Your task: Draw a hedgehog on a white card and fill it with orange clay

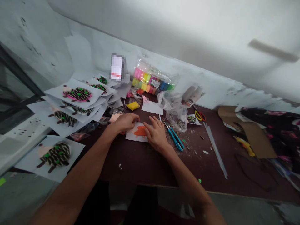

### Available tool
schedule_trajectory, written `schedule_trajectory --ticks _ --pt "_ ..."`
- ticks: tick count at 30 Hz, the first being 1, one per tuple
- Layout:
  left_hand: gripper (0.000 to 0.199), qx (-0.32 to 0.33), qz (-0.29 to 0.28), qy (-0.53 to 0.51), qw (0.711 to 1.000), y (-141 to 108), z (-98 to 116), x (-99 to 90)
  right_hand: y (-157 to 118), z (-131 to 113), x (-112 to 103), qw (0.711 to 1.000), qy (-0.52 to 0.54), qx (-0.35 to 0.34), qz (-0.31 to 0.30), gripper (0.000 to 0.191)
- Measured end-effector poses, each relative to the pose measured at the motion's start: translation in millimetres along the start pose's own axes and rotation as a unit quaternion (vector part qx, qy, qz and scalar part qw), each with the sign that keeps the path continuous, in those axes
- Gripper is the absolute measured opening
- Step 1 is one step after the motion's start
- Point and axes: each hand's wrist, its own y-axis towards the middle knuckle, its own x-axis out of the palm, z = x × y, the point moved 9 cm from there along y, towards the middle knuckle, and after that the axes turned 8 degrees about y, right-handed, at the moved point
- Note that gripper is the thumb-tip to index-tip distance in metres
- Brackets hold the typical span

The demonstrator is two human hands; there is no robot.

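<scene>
A small white sheet (131,137) lies on the dark table with a flat orange clay shape (140,131) on it. My right hand (157,135) rests over the sheet's right part, fingers stretched out and fingertips touching the orange shape's edge. At the sheet's upper left, my left hand (127,122) is closed, its fingers curled downward. Whatever those fingers may pinch is hidden. Beside the left hand sits a pale pink lump (114,117). Just right of my right hand are teal-handled tools (175,137).
Stacked sheets with clay hedgehogs (79,93) fill the left, another hedgehog sheet (76,148) nearer. A pack of coloured clay (152,81) leans on the wall. Also here: a yellow clay packet (133,106), scissors (199,115), clear sticks (215,150), cardboard (260,137).
</scene>
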Motion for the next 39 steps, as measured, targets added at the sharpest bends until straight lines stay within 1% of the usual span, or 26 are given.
schedule_trajectory --ticks 2,6,8,14,19,21,25,28,32,35,39 --pt "0.04 0.0 0.003 -0.002 1.0 0.2 -0.4 -0.1 -4.7 3.3 3.8 1.0 -0.004 -0.001 -0.004 0.036" --pt "0.04 0.0 -0.003 -0.005 1.0 0.1 -0.6 0.8 -12.7 1.6 10.9 0.999 -0.011 -0.025 -0.03 0.032" --pt "0.04 0.001 -0.002 -0.005 1.0 -0.1 -0.5 0.8 -13.5 2.4 11.7 0.999 -0.01 -0.023 -0.033 0.032" --pt "0.039 -0.005 -0.008 -0.008 1.0 -0.6 -1.7 1.8 -11.9 13.2 2.9 1.0 0.018 0.012 0.004 0.036" --pt "0.04 -0.011 -0.007 -0.006 1.0 -1.0 -2.0 1.0 -13.3 3.6 8.7 0.999 -0.003 -0.029 -0.041 0.034" --pt "0.039 -0.012 -0.009 -0.003 1.0 -1.3 -1.8 0.7 -13.0 4.5 8.6 0.999 -0.006 -0.021 -0.04 0.034" --pt "0.038 -0.01 -0.01 -0.002 1.0 -2.1 -0.9 0.1 -11.8 13.4 6.3 1.0 -0.012 0.017 -0.023 0.037" --pt "0.04 -0.006 -0.005 -0.002 1.0 -2.6 0.2 -0.4 -11.7 19.7 7.9 0.999 -0.016 0.034 -0.029 0.037" --pt "0.046 0.018 0.002 -0.004 1.0 -2.7 5.4 -1.1 -11.3 23.1 7.7 0.999 -0.002 0.041 -0.028 0.036" --pt "0.046 0.016 -0.015 0.008 1.0 -2.2 6.4 1.3 -9.5 22.4 7.3 0.999 0.01 0.044 -0.024 0.037" --pt "0.046 0.012 -0.027 0.009 1.0 -1.3 5.8 2.9 -5.8 15.7 13.2 0.998 0.016 0.026 -0.05 0.036"
